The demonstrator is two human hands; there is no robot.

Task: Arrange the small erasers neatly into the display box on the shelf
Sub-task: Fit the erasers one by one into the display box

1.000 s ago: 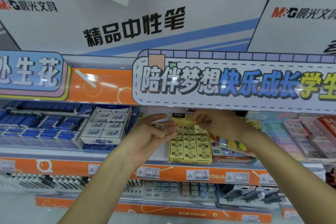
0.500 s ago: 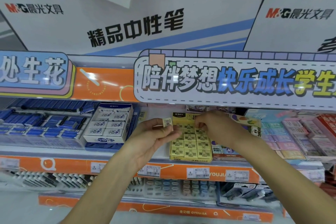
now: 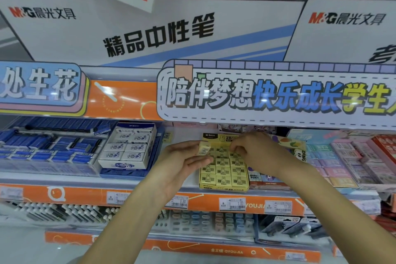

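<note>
Two hands work at the yellow display box [image 3: 224,174] on the shelf [image 3: 150,180] in the head view: your left hand [image 3: 184,162] has its grip closed on one small eraser [image 3: 204,148] beside the box's back corner, and your right hand [image 3: 252,149] pinches another in the rear row. Filling looks well advanced; next, seat the held eraser squarely. Legible: "M&G", "2B", price tag [image 3: 232,204] "1.00".

Bright, even shop light falls from overhead. White glare streaks the glossy orange strip [image 3: 120,100] and the banner [image 3: 278,100]. Straight shelf edges bow toward the corners. Lower shelves and far edges look soft, slightly blurred.
</note>
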